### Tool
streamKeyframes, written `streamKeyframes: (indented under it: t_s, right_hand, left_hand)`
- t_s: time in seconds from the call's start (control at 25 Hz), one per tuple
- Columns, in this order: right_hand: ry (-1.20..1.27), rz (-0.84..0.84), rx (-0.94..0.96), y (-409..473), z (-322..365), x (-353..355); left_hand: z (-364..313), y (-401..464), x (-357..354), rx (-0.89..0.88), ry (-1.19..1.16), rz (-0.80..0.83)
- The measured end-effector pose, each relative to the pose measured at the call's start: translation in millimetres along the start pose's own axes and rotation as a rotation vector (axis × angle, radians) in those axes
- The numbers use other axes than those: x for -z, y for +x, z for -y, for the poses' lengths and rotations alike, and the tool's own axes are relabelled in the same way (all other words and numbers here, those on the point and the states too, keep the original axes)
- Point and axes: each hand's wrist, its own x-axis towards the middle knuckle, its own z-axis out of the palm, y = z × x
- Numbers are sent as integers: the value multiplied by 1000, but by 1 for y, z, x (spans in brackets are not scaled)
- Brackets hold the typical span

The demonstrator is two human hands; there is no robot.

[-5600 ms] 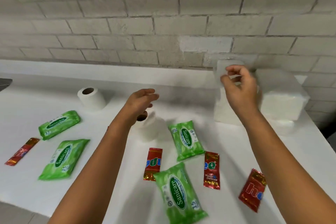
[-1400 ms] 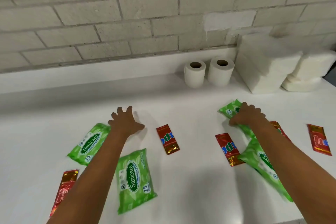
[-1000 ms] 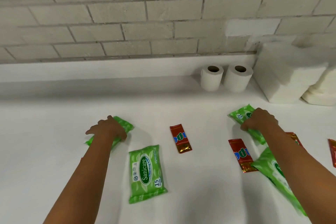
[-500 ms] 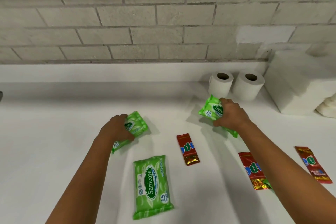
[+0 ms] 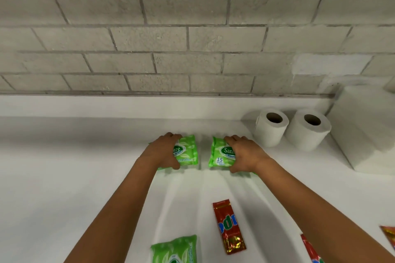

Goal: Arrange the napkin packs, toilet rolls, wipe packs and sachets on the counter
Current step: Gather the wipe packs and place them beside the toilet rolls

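Wipe packs: left hand (image 5: 163, 152) grips one (image 5: 186, 151), right hand (image 5: 243, 153) grips other (image 5: 220, 155), fingers curled over; side by side w/ gap, long axes toward wall.

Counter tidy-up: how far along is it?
Done: two white toilet rolls stand beside the white napkin stack. In hand: left hand and right hand each grip a green wipe pack. Left: another green pack and the red sachets.

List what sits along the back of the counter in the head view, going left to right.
Green wipe pack under the left hand → green wipe pack under the right hand → first white toilet roll → second white toilet roll → white napkin pack.
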Motion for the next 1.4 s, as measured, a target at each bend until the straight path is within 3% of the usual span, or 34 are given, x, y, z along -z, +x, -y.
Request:
streamKeyframes:
  t_s: [0.44,0.84,1.0,1.16,1.4]
  right_hand:
    - [31,89,-43,84,-21,5]
    - [-37,110,-39,99,-22,-6]
    - [49,-9,-34,73,-12,11]
    - [283,-164,-44,28,-4,24]
    - [493,-230,-107,-68,14,7]
  left_hand:
    - [6,95,0,-51,65,52]
    - [4,113,-7,-35,94,118]
    - [-6,88,4,13,112,68]
    - [-25,35,15,43,-103,-41]
    - [-43,-64,2,9,-265,6]
